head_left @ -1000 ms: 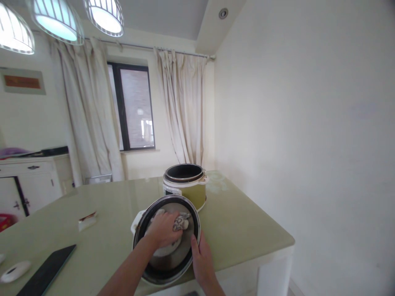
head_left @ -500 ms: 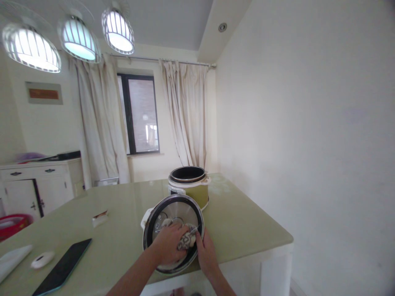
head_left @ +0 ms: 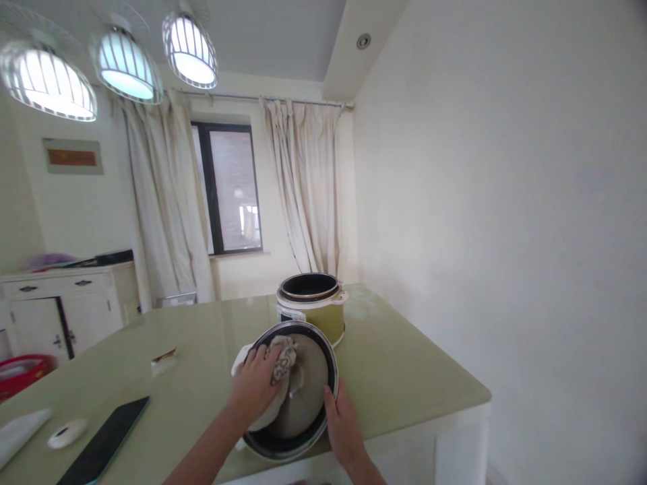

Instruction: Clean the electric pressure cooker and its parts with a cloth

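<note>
A round pressure cooker lid (head_left: pixel 309 404) is tilted up at the table's near edge, its metal underside and dark sealing ring facing me. My right hand (head_left: pixel 344 421) grips the lid's right rim, thumb on the inner edge. My left hand (head_left: pixel 257 380) presses a patterned cloth (head_left: pixel 284 360) against the upper left of the underside, fingers closed over it. Part of the cloth hangs down across the lid's left side. Just behind the lid stands the green and white electric pressure cooker (head_left: pixel 323 316), its top uncovered and its dark inside showing.
On the pale green table (head_left: pixel 404 377), a black phone-like slab (head_left: pixel 108 438), a small white oval object (head_left: pixel 67 433) and a small packet (head_left: pixel 163 358) lie to the left. A white item (head_left: pixel 23 431) sits at the far left. A wall rises along the right side.
My left hand has moved with the cloth from the lid's lower middle to its upper left. The lid is turned a little, while my right hand stays on its right rim.
</note>
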The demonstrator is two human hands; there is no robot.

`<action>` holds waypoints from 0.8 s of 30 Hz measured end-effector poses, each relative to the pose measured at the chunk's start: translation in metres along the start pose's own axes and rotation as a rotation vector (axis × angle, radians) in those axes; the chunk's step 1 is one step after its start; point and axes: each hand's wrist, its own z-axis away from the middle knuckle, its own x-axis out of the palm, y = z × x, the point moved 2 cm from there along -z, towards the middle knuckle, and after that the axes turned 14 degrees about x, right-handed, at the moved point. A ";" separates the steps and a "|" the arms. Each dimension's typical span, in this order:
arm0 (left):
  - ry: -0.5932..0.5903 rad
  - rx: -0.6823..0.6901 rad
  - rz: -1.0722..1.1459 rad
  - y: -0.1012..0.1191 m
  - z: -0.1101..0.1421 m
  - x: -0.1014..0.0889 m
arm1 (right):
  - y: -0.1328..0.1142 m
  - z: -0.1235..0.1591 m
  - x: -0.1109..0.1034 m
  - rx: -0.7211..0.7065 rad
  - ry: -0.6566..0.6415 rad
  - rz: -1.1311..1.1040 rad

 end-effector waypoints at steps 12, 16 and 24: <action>0.101 0.181 0.251 0.074 -0.046 0.031 | 0.029 -0.010 -0.004 0.022 -0.053 0.048; 0.036 0.210 0.352 0.071 -0.027 0.043 | 0.008 -0.003 -0.007 -0.014 -0.094 0.003; 0.132 0.299 0.400 0.030 0.004 0.029 | -0.007 0.004 -0.005 0.027 -0.060 0.077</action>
